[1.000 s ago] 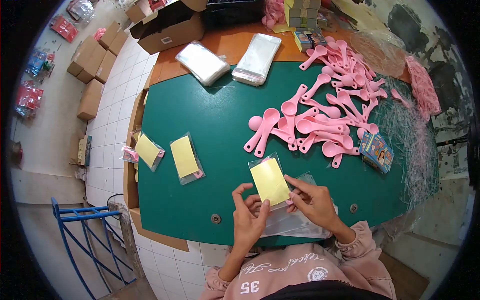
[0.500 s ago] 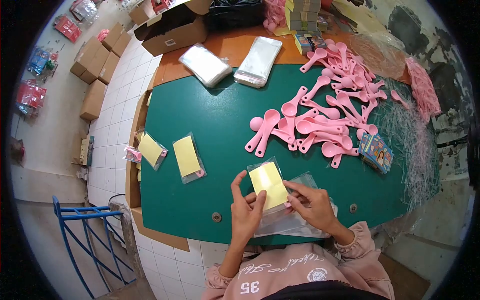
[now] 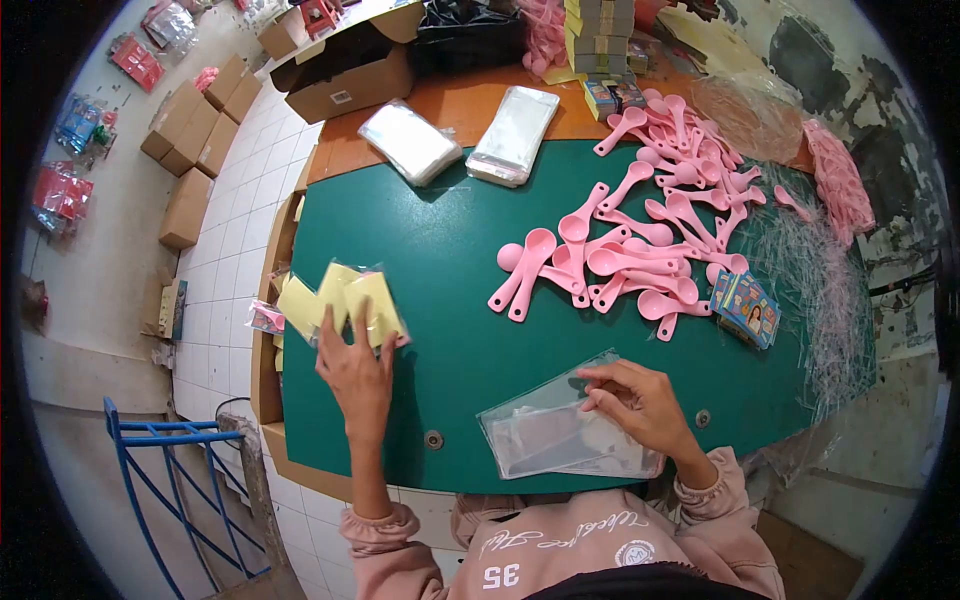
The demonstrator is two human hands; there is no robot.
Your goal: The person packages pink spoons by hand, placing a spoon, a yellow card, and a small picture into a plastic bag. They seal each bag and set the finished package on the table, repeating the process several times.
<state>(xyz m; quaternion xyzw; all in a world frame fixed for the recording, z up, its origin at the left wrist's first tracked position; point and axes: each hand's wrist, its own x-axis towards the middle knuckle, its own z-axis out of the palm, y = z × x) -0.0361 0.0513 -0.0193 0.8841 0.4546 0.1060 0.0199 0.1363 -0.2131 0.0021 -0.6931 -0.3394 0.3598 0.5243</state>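
My left hand (image 3: 355, 375) is at the table's left side, fingers spread and resting on packets with yellow cards. Three overlap there: a left packet (image 3: 300, 306), a middle packet (image 3: 337, 284) and a right packet (image 3: 385, 318) in clear plastic. Near the front edge, my right hand (image 3: 643, 408) has thumb and forefinger pinched at the edge of a clear plastic bag (image 3: 530, 408). Beneath it lies a pile of similar flat bags (image 3: 520, 458). Pink measuring spoons (image 3: 640, 262) are heaped beyond my right hand, beside a stack of blue printed cards (image 3: 748, 312).
Two stacks of clear bags, a left stack (image 3: 410, 140) and a right stack (image 3: 514, 135), lie at the back of the green table (image 3: 430, 260). An open cardboard box (image 3: 350, 85) stands behind them. Shredded plastic (image 3: 815, 300) covers the right edge. A blue trolley (image 3: 175, 435) stands left.
My left hand has moved left, taking the yellow-card packet from in front of me to the other two. My right hand has shifted slightly right and now pinches a clear bag.
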